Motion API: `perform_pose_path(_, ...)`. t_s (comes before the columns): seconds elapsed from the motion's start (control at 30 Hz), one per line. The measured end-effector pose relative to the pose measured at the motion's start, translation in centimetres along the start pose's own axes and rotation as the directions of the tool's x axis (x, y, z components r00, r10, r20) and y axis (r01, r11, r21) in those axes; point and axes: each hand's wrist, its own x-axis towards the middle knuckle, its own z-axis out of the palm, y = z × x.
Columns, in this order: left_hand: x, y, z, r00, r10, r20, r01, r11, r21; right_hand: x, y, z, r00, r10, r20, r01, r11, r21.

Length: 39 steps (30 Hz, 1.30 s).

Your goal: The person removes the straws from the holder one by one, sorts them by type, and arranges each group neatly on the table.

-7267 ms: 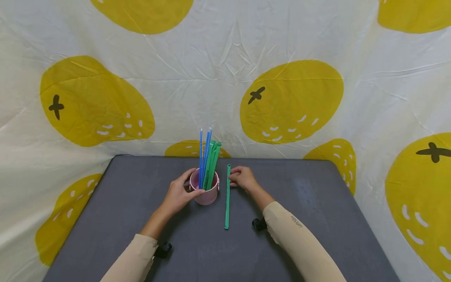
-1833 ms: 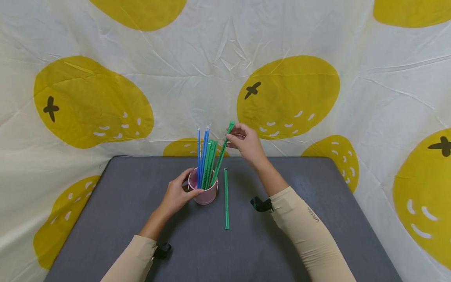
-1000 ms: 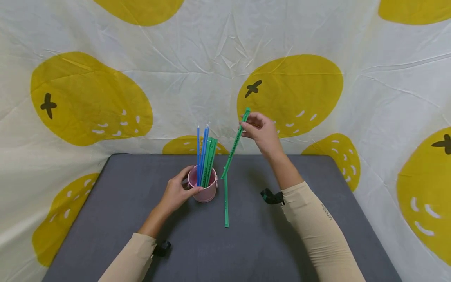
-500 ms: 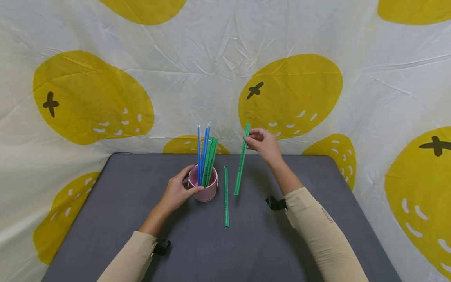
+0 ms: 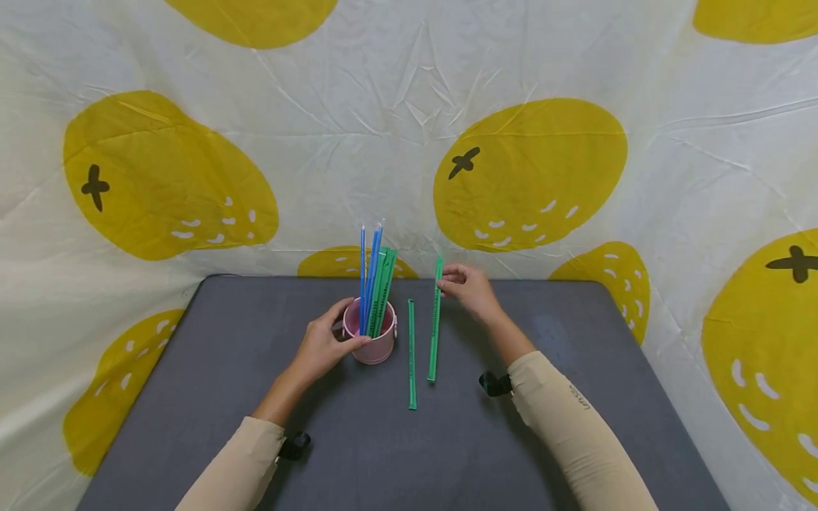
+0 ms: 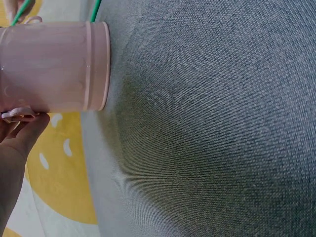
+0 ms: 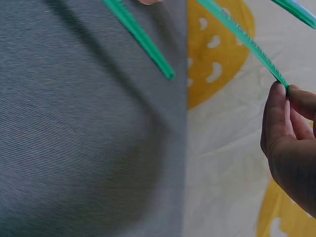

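My left hand [image 5: 324, 345] grips the rim of a small pink bucket [image 5: 373, 353], with the thumb on its near side and fingers round the left. In the bucket stand several green wrapped straws [image 5: 383, 287] and several thin blue sticks [image 5: 363, 277], some apparently in clear wrap. My right hand [image 5: 469, 289] pinches one green wrapped straw [image 5: 435, 326] near its upper end. The right wrist view shows this held straw [image 7: 247, 42] raised above the table. Another green straw [image 5: 412, 355] lies on the table between the bucket and the held straw.
The dark grey table [image 5: 358, 454] has its far edge just behind the bucket. Beyond it hangs a white cloth [image 5: 358, 177] with large yellow fruit shapes. A black strap mount [image 5: 495, 384] sits at my right wrist.
My right hand has drawn a green straw out of the bucket, carried it rightward past the straw on the table, and lowered it alongside. The left hand keeps its grip on the bucket.
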Motion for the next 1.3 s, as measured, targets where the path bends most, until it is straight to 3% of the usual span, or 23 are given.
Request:
perform_pose_path(0.17,-0.3,-0.1,0.1,1.0,0.008,-0.004,-0.008,1.0,0.015,-0.3,2.1,1.0,0.998,0.052,0.018,-0.052,0.998,0.034)
perform_pose_path(0.43,-0.4,-0.3,0.2,1.0,0.0,-0.004,0.0,1.0,0.019,-0.5,4.0,2.6,0.993,0.116,0.027,-0.116,0.993,0.003)
perform_pose_path(0.77,-0.3,-0.2,0.0,1.0,-0.008,-0.003,0.008,1.0,0.03,-0.1,5.1,3.9,0.976,0.214,0.028,-0.215,0.976,0.037)
perform_pose_path(1.3,-0.2,-0.1,0.0,1.0,0.005,-0.004,-0.005,0.999,0.039,0.3,5.5,4.6,0.958,0.286,0.03,-0.285,0.957,-0.05)
